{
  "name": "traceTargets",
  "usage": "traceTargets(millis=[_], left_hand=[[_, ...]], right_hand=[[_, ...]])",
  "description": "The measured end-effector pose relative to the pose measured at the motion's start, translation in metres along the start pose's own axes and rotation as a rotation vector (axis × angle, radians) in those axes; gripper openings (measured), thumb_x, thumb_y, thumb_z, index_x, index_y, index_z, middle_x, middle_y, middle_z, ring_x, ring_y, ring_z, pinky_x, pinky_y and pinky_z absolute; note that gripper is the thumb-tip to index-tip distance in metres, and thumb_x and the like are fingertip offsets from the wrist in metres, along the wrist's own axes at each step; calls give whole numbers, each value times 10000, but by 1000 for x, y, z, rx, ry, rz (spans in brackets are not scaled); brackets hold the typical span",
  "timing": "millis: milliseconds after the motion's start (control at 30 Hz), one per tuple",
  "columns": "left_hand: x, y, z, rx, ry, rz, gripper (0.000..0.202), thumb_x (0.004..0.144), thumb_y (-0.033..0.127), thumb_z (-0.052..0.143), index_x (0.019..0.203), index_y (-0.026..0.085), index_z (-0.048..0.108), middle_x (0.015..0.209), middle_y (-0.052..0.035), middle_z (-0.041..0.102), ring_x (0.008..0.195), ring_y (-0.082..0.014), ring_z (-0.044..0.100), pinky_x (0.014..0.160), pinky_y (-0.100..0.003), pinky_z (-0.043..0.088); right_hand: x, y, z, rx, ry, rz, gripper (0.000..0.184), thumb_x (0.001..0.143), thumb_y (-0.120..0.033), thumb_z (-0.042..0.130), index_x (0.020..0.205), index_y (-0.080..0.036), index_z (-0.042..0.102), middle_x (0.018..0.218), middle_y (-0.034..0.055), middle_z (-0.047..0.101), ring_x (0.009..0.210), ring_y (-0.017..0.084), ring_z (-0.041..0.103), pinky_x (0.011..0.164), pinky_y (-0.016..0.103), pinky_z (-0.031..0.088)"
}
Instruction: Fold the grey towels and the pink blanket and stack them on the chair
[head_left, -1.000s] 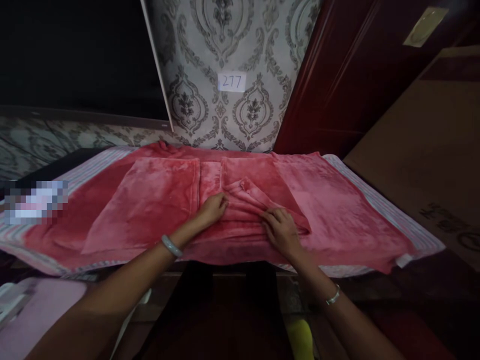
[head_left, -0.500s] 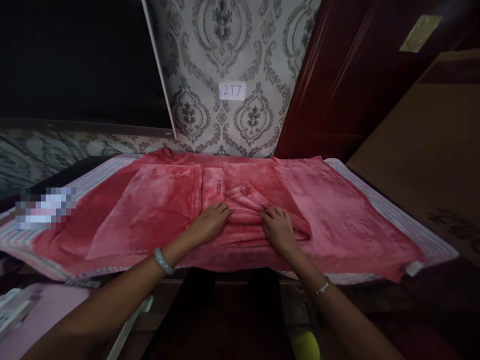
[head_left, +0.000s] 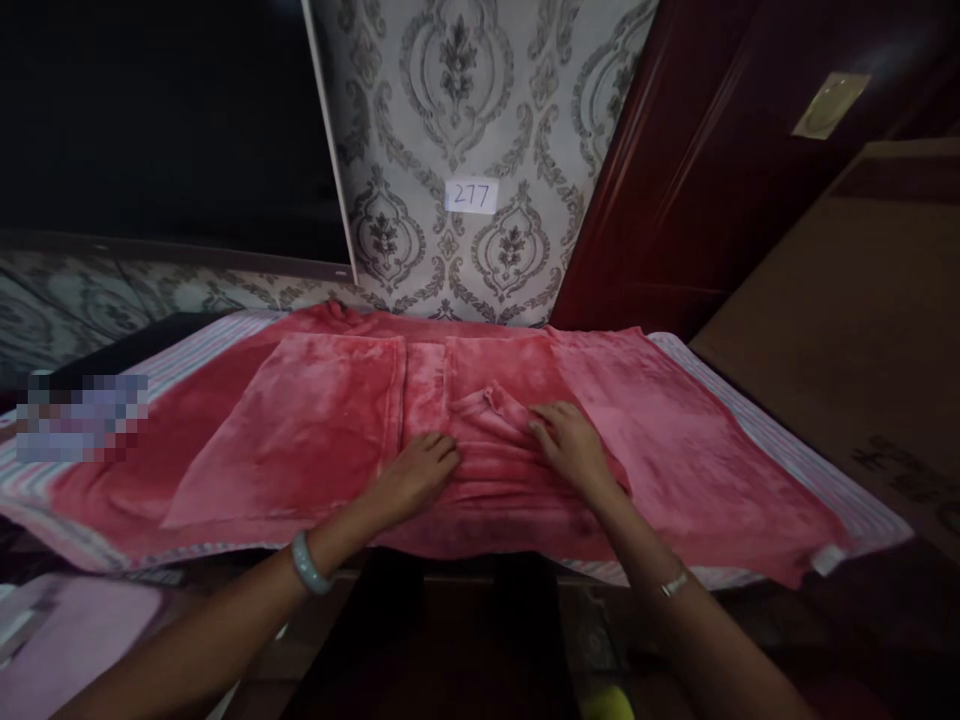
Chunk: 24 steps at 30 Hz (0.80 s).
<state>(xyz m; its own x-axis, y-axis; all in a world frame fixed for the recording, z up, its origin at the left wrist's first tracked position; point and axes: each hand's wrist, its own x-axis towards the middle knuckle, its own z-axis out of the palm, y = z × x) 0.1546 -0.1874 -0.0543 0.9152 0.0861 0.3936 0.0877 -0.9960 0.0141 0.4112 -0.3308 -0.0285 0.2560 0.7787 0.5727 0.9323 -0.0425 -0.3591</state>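
A red plush blanket (head_left: 300, 430) lies spread out, with its left part folded inward in a flat panel. In the middle a gathered, wrinkled fold (head_left: 491, 455) lies between my two hands. My left hand (head_left: 420, 475) is closed on the left edge of that fold, its fingers together and pointing right. My right hand (head_left: 574, 445) has its fingers bent and closed at the fold's upper right edge; the fingertips are partly hidden. A white tag (head_left: 827, 560) shows at the blanket's lower right corner.
A striped cloth (head_left: 780, 440) shows beneath the blanket. At the back left hangs a dark screen (head_left: 165, 130) before a patterned wall, with a paper marked 277 (head_left: 471, 195). A cardboard box (head_left: 840, 300) stands at right, and a pink surface (head_left: 82, 640) is lower left.
My right hand has moved slightly up and right with the fold's edge, and the fold lies flatter. My left hand has shifted a little down. The view has tilted slightly.
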Motion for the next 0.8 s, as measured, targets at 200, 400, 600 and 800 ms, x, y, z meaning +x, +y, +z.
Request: traceTargets(millis=[200, 400, 600, 800], left_hand=[[0, 5, -5, -49, 31, -18, 157, 950, 106, 538, 1050, 180, 633, 1077, -89, 642, 1004, -233, 572, 888, -388, 509], [-2, 5, -5, -91, 64, -13, 166, 960, 129, 533, 1075, 170, 644, 1068, -104, 646, 995, -243, 570, 878, -406, 522], [-4, 6, -5, -128, 96, -17, 213, 977, 133, 485, 1091, 177, 659, 1099, -115, 641, 1032, -244, 573, 900, -411, 529], [-5, 8, -5, -121, 95, -29, 176, 972, 136, 511, 1052, 167, 664, 1065, -110, 657, 1034, -247, 584, 920, -417, 545]], right_hand=[[80, 17, 42, 158, -231, 340, 137, 850, -194, 689, 966, -148, 746, 926, 91, 758, 834, 221, 686, 765, 314, 534], [107, 16, 35, 160, -58, 304, 178, 887, -320, 633, 790, -175, 670, 694, 18, 638, 705, 201, 593, 666, 293, 490], [65, -28, 38, -18, 120, -59, 197, 900, -175, 510, 1037, -196, 649, 1063, 118, 658, 1010, 266, 577, 879, 366, 474], [2, -61, 72, -183, -104, -180, 232, 866, -70, 512, 990, -189, 667, 958, 99, 638, 913, 254, 558, 795, 348, 443]])
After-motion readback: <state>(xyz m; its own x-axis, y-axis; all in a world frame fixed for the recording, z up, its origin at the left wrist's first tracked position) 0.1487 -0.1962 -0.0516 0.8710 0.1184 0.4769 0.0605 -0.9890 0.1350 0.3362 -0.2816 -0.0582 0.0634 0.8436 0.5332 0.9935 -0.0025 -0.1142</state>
